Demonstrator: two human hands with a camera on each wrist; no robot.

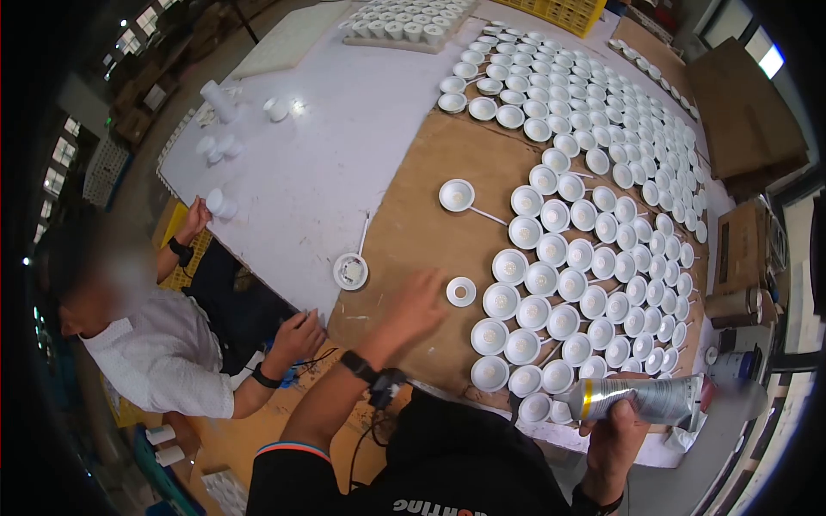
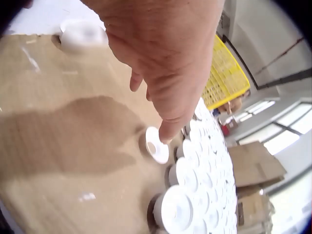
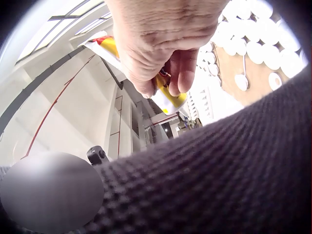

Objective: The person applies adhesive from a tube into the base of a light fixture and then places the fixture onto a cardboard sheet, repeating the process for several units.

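A small white ring [image 1: 461, 291] with a hole in its middle lies on the brown cardboard [image 1: 413, 224]. My left hand [image 1: 415, 308], blurred, is just left of it. In the left wrist view, one extended finger of the left hand [image 2: 163, 63] reaches the edge of the white ring [image 2: 157, 145]; whether it touches is unclear. My right hand [image 1: 616, 439] grips a silver tube [image 1: 641, 399] above the front right of the table. In the right wrist view the right hand [image 3: 165, 29] curls around the tube [image 3: 170, 101], which shows yellow and white.
Many white round cups [image 1: 564, 322] stand in rows on the right. A separate cup with a stick [image 1: 457, 196] is behind the ring, another [image 1: 350, 271] to its left. At the left sits another person [image 1: 163, 353], one hand on a white part [image 1: 221, 204].
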